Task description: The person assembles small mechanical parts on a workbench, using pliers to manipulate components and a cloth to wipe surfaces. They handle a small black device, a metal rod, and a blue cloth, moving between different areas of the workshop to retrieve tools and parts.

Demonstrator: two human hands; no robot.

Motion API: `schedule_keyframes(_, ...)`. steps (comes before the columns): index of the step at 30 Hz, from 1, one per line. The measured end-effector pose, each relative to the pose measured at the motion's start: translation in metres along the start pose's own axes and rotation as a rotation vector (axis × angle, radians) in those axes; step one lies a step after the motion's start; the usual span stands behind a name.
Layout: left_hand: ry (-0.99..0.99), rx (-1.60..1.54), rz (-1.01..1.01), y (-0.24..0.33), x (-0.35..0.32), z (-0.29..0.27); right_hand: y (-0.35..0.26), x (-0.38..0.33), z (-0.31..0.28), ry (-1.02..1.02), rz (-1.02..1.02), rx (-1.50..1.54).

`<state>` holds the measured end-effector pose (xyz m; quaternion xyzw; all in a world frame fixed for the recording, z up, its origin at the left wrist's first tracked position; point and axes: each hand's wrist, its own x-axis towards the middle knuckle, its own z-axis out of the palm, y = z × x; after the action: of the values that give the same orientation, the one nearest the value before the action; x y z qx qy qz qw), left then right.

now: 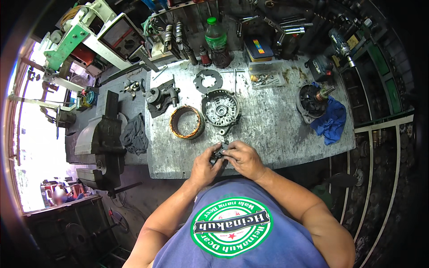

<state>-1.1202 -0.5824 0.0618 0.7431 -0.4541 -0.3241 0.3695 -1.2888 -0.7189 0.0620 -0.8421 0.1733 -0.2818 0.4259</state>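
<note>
Close to my body, at the bench's front edge, both hands are closed around a small dark part (220,152), mostly hidden by fingers; its exact kind cannot be made out. My left hand (205,166) grips it from the left, while my right hand (245,161) pinches it from the right with thumb and fingers. Just beyond them lies a round slotted alternator housing (220,110). A stator ring (201,130) with copper windings sits left of it. Behind is a flat black ring-shaped plate (202,81).
Grease-marked bench (268,120); at its right, a rotor in a housing (307,99) beside a blue rag (332,120). A dark pump-like part (156,97) stands left, a vise (99,138) farther left. At the back are a green-capped bottle (217,42) and a small-parts box (267,80).
</note>
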Motion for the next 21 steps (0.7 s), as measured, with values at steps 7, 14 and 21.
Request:
schedule_keyframes(7,-0.132,-0.009,0.06,-0.009,0.011,-0.023,0.008,0.005,-0.002,0.006,0.075,-0.013)
schedule_keyframes(14,-0.099,-0.07,0.044,-0.029,0.006,-0.036,0.029,0.017,0.028,-0.191,0.188,0.159)
schedule_keyframes(21,0.08,-0.195,-0.075,-0.033,-0.002,-0.022,0.033,0.015,0.045,-0.164,0.188,0.198)
